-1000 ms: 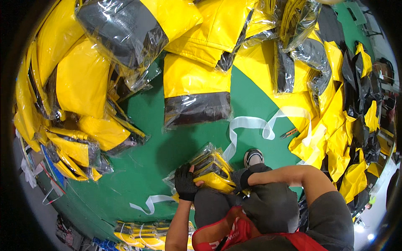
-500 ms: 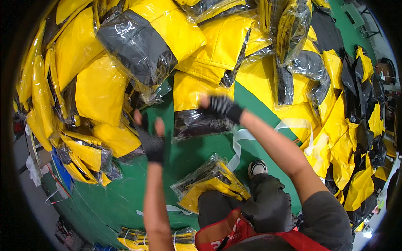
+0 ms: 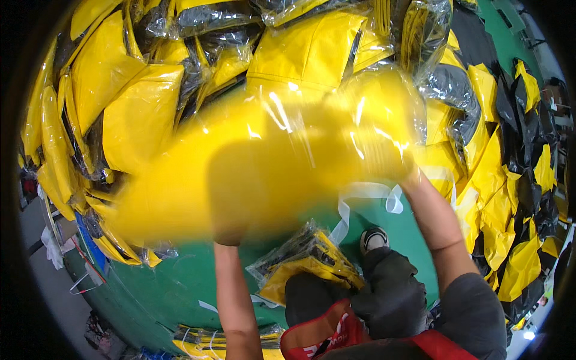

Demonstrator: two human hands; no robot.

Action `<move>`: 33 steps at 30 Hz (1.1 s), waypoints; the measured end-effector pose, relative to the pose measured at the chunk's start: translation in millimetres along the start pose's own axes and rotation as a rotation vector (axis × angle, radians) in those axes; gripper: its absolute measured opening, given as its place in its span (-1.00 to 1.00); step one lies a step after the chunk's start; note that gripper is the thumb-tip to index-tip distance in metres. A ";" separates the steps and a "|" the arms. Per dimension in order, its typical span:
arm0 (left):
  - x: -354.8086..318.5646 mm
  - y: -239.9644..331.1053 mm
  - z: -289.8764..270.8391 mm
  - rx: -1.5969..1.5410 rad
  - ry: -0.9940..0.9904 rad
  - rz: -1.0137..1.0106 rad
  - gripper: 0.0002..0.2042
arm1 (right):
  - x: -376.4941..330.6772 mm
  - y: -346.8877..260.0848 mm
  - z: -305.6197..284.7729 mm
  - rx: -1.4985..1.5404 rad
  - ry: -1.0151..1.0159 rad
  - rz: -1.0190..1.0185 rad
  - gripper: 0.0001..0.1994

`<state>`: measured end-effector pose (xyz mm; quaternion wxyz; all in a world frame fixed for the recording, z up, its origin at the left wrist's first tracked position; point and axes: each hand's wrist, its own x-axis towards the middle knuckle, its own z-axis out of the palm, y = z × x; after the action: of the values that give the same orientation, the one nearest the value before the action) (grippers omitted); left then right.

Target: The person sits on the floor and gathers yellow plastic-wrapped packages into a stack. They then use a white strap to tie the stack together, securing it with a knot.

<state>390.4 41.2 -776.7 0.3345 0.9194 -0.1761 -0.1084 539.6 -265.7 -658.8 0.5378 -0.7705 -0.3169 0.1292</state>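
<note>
Yellow folded sheeting in clear plastic, a bagged packet (image 3: 288, 144), spans the space between my hands, smeared by motion. Whether it is one packet or two overlapping, I cannot tell. My left hand (image 3: 231, 225), in a dark fingerless glove, grips its lower left part; the fingers are hidden in the blur. At its right end is my right hand (image 3: 393, 153), closed on it and mostly lost in the smear. Below, more bagged yellow-and-black packets (image 3: 306, 261) lie stacked by my knee.
Bagged yellow packets (image 3: 144, 117) are heaped across the far side and left. Loose yellow and black sheeting (image 3: 492, 210) piles up at the right. A white strap (image 3: 342, 216) curls on the green floor (image 3: 156, 282). Strapped bundles (image 3: 204, 342) lie at the lower edge.
Both hands were bare of any packet, the right over one on the floor. Now yellow packaging is raised between them, and the large yellow-and-black packet atop the far heap is gone from its place.
</note>
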 end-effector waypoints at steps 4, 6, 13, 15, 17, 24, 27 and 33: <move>29.3 -18.0 -60.6 -1.242 0.207 -0.405 -0.52 | -23.2 0.1 19.2 -0.566 -0.047 -0.283 -0.71; 54.7 -92.9 -45.1 -1.954 0.088 -0.045 -0.47 | -41.4 51.9 53.6 0.134 0.039 -0.041 -0.63; 99.5 -49.4 2.3 -1.332 0.216 -0.716 -0.42 | -47.3 166.8 119.0 0.312 0.617 0.706 -0.14; 45.7 -60.5 8.1 -1.353 0.257 -0.748 -0.42 | -40.1 119.6 127.1 0.631 0.552 0.671 -0.22; -4.5 -65.4 18.0 -1.471 0.252 -0.674 -0.41 | -51.9 93.9 131.4 0.546 0.368 0.660 -0.28; -53.2 24.3 -9.9 -1.708 0.498 -0.676 -0.26 | -89.0 27.6 170.0 0.316 0.251 0.874 -0.29; -84.0 8.4 -9.1 -1.186 0.549 -0.374 -0.29 | -84.8 21.2 158.1 0.240 0.184 0.818 -0.27; 43.2 -42.8 -81.1 -0.894 0.435 -0.406 -0.58 | -42.5 -1.5 116.7 0.493 0.409 0.683 -0.51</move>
<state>466.3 101.4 -747.1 0.6946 0.7040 0.1422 -0.0422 443.5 -204.9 -708.8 0.6829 -0.6896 0.1077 0.2157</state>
